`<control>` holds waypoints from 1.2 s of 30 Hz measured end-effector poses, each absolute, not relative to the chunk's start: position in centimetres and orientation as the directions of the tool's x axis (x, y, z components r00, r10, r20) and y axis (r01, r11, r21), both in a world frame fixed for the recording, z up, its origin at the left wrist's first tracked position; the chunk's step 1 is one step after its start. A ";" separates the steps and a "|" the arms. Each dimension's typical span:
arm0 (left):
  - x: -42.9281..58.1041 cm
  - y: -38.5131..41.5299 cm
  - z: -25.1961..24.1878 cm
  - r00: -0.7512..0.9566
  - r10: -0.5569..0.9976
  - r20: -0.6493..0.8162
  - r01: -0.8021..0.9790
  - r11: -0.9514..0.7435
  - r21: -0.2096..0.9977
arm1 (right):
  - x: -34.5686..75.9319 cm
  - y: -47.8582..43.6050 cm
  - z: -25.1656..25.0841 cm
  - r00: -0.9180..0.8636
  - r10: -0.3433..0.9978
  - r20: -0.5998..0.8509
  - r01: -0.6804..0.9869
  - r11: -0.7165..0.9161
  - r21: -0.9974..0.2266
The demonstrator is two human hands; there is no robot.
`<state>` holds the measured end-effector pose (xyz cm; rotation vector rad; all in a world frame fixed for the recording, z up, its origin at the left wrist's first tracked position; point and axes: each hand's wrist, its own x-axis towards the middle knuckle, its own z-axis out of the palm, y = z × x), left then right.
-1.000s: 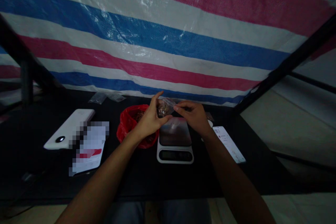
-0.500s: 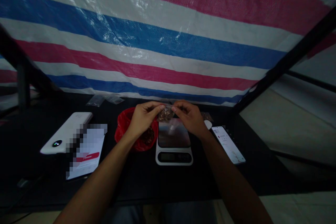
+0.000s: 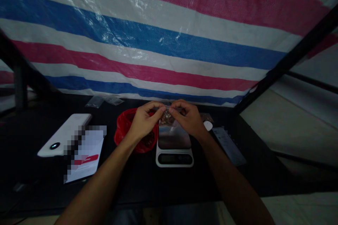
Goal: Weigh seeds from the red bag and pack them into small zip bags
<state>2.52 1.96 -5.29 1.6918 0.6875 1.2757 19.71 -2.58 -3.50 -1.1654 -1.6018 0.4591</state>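
Clear bag (image 3: 167, 121): top edge pinched above scale (image 3: 174, 138).

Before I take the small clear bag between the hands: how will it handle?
Probably floppy: the clear bag looks like thin, see-through film. Its weight would likely shift when lifted, since small brown pieces show inside. Possibly a bit slippery, given the glints on the film.
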 end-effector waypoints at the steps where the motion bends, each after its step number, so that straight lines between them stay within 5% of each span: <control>1: 2.5 2.0 -5.3 0.322 0.831 0.454 -0.086 -0.452 0.888 | 19.6 -2.5 -3.5 0.015 0.854 0.519 0.448 0.459 -0.767; 9: 2.3 1.8 -4.7 0.277 0.829 0.486 -0.006 -0.504 0.863 | 18.8 -2.4 -3.4 0.000 0.833 0.553 0.486 0.483 -0.728; 17: 2.0 2.0 -4.6 0.335 0.870 0.361 -0.201 -0.308 0.930 | 18.7 -2.1 -3.0 0.023 0.801 0.598 0.482 0.515 -0.709; 33: 1.6 2.0 -4.1 0.329 0.804 0.495 0.004 -0.526 0.851 | 20.2 -2.8 -2.3 -0.003 0.850 0.527 0.519 0.451 -0.726; 36: 0.2 3.1 -4.2 0.397 0.758 0.518 0.212 -0.624 0.752 | 22.2 -2.8 -1.5 0.066 0.821 0.567 0.595 0.424 -0.683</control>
